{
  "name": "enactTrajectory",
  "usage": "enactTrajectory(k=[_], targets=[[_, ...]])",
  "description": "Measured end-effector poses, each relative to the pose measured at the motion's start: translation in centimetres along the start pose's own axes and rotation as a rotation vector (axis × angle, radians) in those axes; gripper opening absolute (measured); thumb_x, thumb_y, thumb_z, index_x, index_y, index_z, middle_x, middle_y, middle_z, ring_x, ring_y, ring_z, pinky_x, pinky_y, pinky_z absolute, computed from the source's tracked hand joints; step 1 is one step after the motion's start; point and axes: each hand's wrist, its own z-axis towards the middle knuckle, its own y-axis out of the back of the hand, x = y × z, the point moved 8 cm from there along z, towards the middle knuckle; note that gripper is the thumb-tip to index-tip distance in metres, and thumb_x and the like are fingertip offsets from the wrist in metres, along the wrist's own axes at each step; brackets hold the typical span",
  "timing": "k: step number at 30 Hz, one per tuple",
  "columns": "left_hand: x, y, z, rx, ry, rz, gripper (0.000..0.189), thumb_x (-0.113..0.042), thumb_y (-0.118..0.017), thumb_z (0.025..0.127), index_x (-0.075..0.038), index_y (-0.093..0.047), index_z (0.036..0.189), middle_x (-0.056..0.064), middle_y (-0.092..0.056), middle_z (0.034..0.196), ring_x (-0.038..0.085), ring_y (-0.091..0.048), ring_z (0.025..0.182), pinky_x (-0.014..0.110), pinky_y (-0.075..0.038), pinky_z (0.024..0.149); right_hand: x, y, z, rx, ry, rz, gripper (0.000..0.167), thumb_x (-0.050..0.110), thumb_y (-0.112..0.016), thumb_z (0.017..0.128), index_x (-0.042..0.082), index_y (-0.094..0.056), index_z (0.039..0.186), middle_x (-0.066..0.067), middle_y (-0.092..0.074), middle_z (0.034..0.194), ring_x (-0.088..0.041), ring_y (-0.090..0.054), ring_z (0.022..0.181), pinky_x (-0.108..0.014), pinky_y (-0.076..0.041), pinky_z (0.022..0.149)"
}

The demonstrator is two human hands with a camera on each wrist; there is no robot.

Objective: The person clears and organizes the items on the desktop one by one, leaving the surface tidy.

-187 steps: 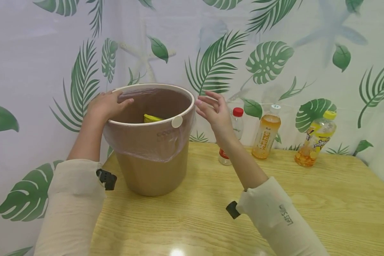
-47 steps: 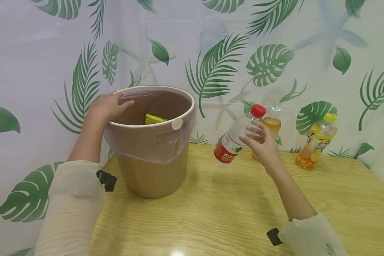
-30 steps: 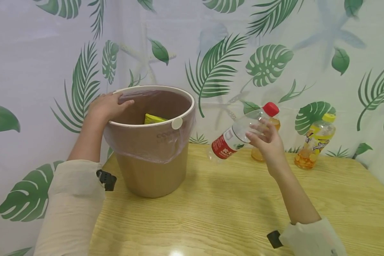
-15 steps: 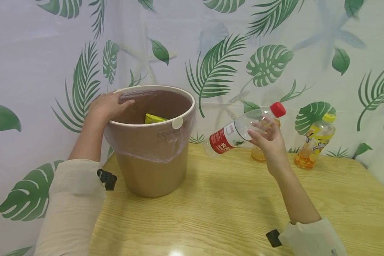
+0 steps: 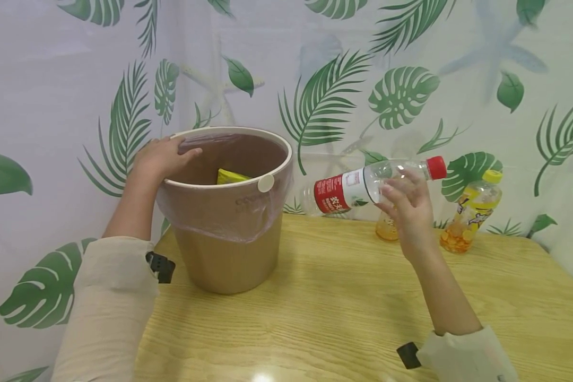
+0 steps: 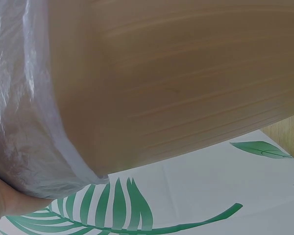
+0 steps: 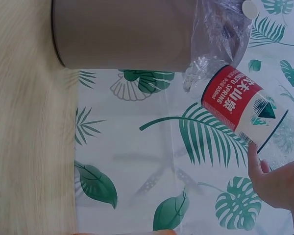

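Observation:
A brown trash bin [image 5: 226, 254] stands upright on the table, with a clear plastic liner [image 5: 219, 217] folded down over its pale rim. Part of a yellow object [image 5: 231, 176] shows inside the bin. My left hand [image 5: 158, 159] grips the rim at the left, thumb over the inner side; its other fingers are largely hidden. My right hand [image 5: 409, 212] holds a clear water bottle [image 5: 333, 193] with a red cap and red-and-white label, above the table to the right of the bin. The bottle lies almost level, base towards the bin. Its label [image 7: 232, 98] faces the right wrist camera.
Behind the right hand stands a bottle of orange drink [image 5: 387, 228], mostly covered. Farther right is a yellow-capped bottle [image 5: 468, 212] with some orange contents. The wooden table [image 5: 324, 313] meets a leaf-patterned wall covering [image 5: 339, 32] at the back.
My right hand has taken the red-capped bottle off the table and tilted it from upright to nearly level, cap swinging right. The left hand stays on the bin's rim.

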Motion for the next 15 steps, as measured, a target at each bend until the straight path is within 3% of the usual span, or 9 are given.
enactTrajectory(k=[7,15], targets=[[-0.02,0.0,-0.02,-0.001,0.0,0.008,0.069,-0.05,-0.034,0.095,-0.004,-0.021,0.145,0.03,-0.023,0.142,0.048,-0.015,0.13,0.061,-0.018,0.101,0.49,0.05,-0.05,-0.025,-0.009,0.15,0.04,0.009,-0.055,0.092,0.012,-0.039,0.129,-0.011,-0.037,0.127,-0.024,-0.046,0.115,-0.029,-0.045,0.087],[-0.02,-0.03,-0.06,0.004,0.007,0.005,0.07,-0.051,-0.034,0.095,-0.004,-0.021,0.145,0.029,-0.022,0.143,0.048,-0.015,0.13,0.061,-0.017,0.101,1.06,-0.19,0.03,-0.033,-0.017,0.23,0.042,0.01,-0.055,0.092,0.009,-0.034,0.129,-0.012,-0.037,0.127,-0.023,-0.048,0.114,-0.03,-0.044,0.088]])
